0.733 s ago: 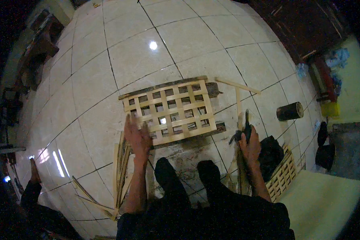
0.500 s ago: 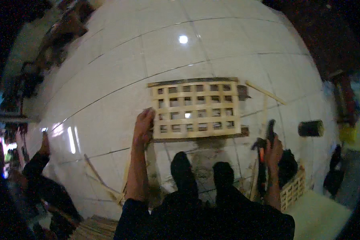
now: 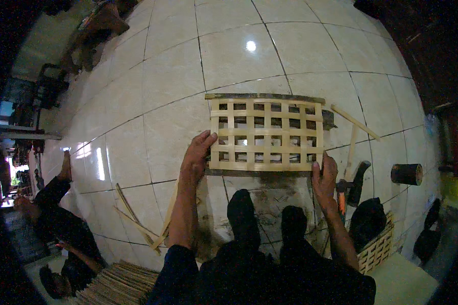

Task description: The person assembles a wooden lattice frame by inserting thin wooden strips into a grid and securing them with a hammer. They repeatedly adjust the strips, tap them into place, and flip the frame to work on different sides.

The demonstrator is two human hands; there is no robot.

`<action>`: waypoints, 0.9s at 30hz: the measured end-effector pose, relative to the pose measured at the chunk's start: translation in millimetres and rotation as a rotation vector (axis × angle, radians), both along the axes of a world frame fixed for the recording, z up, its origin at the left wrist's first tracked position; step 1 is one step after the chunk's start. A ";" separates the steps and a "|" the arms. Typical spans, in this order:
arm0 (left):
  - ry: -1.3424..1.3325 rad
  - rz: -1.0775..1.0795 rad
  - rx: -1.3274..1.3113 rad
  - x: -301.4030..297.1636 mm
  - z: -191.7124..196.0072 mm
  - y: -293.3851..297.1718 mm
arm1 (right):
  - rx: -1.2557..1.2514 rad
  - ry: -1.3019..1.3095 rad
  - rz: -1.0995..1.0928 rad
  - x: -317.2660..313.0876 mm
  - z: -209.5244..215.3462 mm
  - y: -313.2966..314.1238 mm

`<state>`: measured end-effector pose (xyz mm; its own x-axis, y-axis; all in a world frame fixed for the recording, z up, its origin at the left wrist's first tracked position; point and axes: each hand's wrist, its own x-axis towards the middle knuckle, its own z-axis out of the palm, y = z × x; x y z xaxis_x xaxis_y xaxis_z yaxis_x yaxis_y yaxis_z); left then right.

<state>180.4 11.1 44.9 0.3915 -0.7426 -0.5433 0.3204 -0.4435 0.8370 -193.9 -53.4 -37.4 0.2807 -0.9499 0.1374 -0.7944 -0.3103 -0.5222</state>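
— Gripping what, those fingers?

— Left hand (image 3: 197,154) curls its fingers over the near left corner of the lattice (image 3: 266,132), thumb up on the frame; right hand (image 3: 324,177) pinches the near right corner, fingers closed on the edge strip; both hold it flat on the tiled floor (image 3: 152,122), just beyond the feet.

— How far along is it?

— I judge it nearly woven; every row and column looks filled, the squares even; what is left seems to be trimming or fixing the edges, though I cannot see any fastenings.

— Which way does it lie?

— Long axis runs left to right between the two hands; short slats point away from the fingers.

— And around it?

— Loose strips (image 3: 352,129) just right of the right fingers; a dark tool (image 3: 356,180) beside that wrist; more strips (image 3: 137,221) left of the left forearm.
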 end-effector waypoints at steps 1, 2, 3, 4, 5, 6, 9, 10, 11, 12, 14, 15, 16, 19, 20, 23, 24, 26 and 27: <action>-0.036 -0.068 -0.002 9.7 -5.1 -1.9 | -0.001 -0.030 -0.025 3.3 4.5 0.1; -0.072 -0.136 -0.003 14.9 -10.6 -2.0 | 0.034 -0.001 -0.034 3.1 5.7 -0.1; -0.083 -0.126 -0.002 14.7 -17.6 -0.3 | 0.069 0.028 -0.044 2.6 6.5 0.0; -0.091 -0.125 -0.005 11.6 -19.3 -3.5 | 0.101 0.059 -0.062 1.0 9.2 -0.3; -0.100 -0.122 -0.008 9.1 -21.1 -5.8 | 0.100 0.074 -0.057 1.3 10.0 1.0; -0.083 -0.131 -0.011 10.0 -27.5 -5.0 | 0.099 0.088 -0.052 3.5 8.6 3.2; -0.147 -0.187 -0.009 10.2 -39.3 3.5 | 0.041 0.041 -0.048 4.9 5.5 9.8; -0.241 -0.226 -0.005 5.8 -33.2 4.3 | 0.008 0.011 -0.052 3.5 4.5 10.5; -0.335 -0.263 -0.002 1.8 -29.5 5.6 | -0.015 0.021 -0.043 1.1 0.3 11.2; -0.320 -0.274 -0.014 1.3 -31.0 7.9 | -0.038 0.032 -0.033 -1.7 -5.2 11.8; -0.292 -0.285 -0.031 0.8 -26.8 14.8 | -0.044 0.048 -0.015 0.6 -1.0 11.6; -0.325 -0.279 0.013 -3.3 -24.9 19.7 | -0.028 0.055 -0.012 3.4 0.9 12.3; -0.361 -0.277 0.053 -10.0 -10.5 21.4 | -0.015 0.059 -0.014 4.7 3.3 10.8; -0.357 -0.197 0.010 -17.7 -7.9 28.4 | -0.095 0.101 -0.006 -3.1 -3.8 10.8; -0.354 -0.172 -0.015 -17.1 -13.5 31.7 | -0.103 0.100 -0.009 -2.0 -3.9 11.6; -0.358 -0.150 -0.048 -12.8 -30.4 40.9 | -0.079 -0.004 -0.041 0.8 6.6 16.9; -0.326 -0.142 -0.051 -9.1 -37.9 46.6 | -0.085 -0.026 -0.021 1.8 12.4 19.3; -0.249 -0.141 -0.065 -11.9 -32.8 43.3 | -0.100 -0.055 0.004 1.4 24.7 21.5; -0.329 -0.181 0.045 -12.4 -28.2 44.4 | -0.173 -0.054 -0.016 1.1 19.8 25.6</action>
<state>167.9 55.5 16.8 0.4149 -0.7942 -0.4439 -0.0494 -0.5068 0.8607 -192.8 -27.8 -17.6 0.2539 -0.9151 0.3131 -0.7722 -0.3868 -0.5042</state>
